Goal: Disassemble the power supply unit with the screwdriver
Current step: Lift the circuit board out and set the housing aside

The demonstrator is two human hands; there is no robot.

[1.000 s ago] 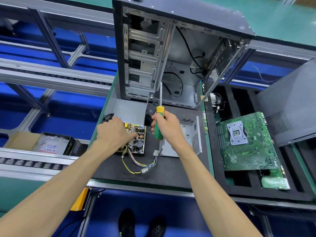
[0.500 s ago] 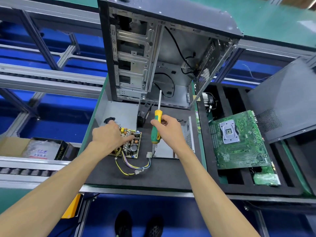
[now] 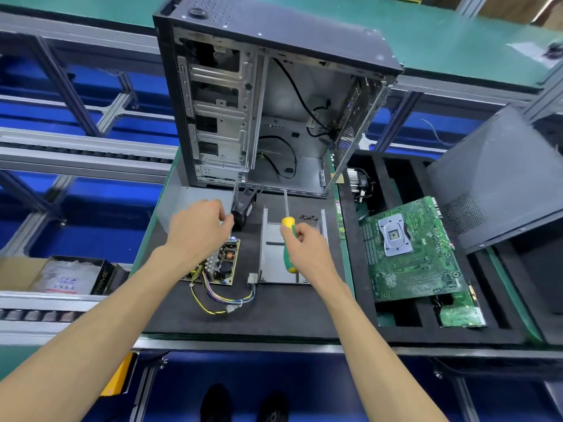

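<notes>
Two bare hands work over the black foam surface (image 3: 274,315): the right hand (image 3: 307,251) grips a yellow-green screwdriver (image 3: 288,242), the left hand (image 3: 198,229), fingers curled together, hovers just beyond the exposed power-supply circuit board (image 3: 227,263).

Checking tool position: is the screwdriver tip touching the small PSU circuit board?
Apart. The head view shows the screwdriver in the right hand, shaft pointing away over the metal cover, well right of the circuit board.

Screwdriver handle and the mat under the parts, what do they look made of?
Screwdriver handle: looks like glossy moulded plastic, yellow and green, with a bare steel shaft. Mat: probably dark foam, matte and slightly grainy, without any shine.
</notes>
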